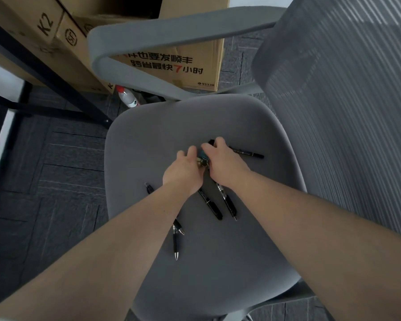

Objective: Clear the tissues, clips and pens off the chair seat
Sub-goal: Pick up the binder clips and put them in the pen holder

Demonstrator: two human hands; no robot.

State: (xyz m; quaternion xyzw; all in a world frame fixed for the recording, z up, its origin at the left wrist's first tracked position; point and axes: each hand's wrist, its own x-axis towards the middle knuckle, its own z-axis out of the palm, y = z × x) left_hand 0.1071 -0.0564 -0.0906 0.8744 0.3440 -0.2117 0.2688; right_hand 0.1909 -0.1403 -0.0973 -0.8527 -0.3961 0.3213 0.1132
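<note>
Both hands meet over the middle of the grey chair seat (pixel 148 140). My left hand (pixel 183 172) and my right hand (pixel 222 158) close around a small cluster of clips (pixel 203 157), teal and dark, pinched between the fingers. Several black pens lie on the seat: one pen (pixel 250 154) pokes out to the right from under my right hand, two pens (pixel 212 206) (pixel 228 202) lie below the wrists, another pen (pixel 176 242) lies near the front, and a pen tip (pixel 149 188) shows left of my left forearm. No tissues are visible.
The chair's mesh backrest (pixel 345 112) rises at the right and a grey armrest (pixel 148 33) arches at the top. Cardboard boxes (pixel 171 66) and a plastic bottle (pixel 127 97) stand on the dark carpet behind. A black desk leg (pixel 44 75) crosses the left.
</note>
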